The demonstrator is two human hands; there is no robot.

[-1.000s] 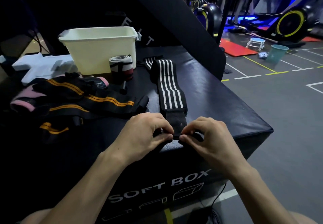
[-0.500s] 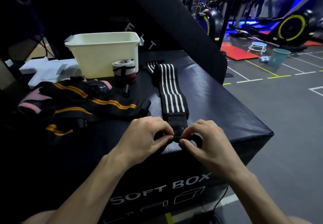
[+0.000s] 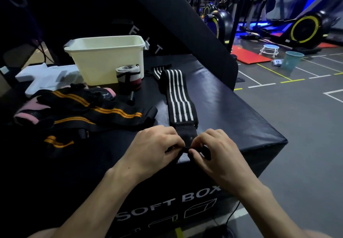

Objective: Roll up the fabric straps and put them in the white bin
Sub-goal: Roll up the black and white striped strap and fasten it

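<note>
A black strap with white stripes (image 3: 179, 98) lies stretched along the top of the black soft box (image 3: 232, 111), running away from me. My left hand (image 3: 154, 148) and my right hand (image 3: 215, 150) pinch its plain black near end at the box's front edge, fingers curled over a small fold. The white bin (image 3: 107, 57) stands at the back left. A rolled grey, black and red strap (image 3: 128, 77) stands upright right in front of the bin. Black straps with orange stripes (image 3: 96, 109) lie in a loose heap to the left.
Pink and black gloves (image 3: 29, 111) lie at the far left beside a white foam block (image 3: 48, 78). A slanted black pad (image 3: 185, 24) rises behind the box. To the right is gym floor with a teal bucket (image 3: 292, 60), a red mat and exercise bikes.
Both hands have stayed at the strap's near end, fingers working closer together over the fold. The camera has shifted slightly; the strap's far part has not moved.
</note>
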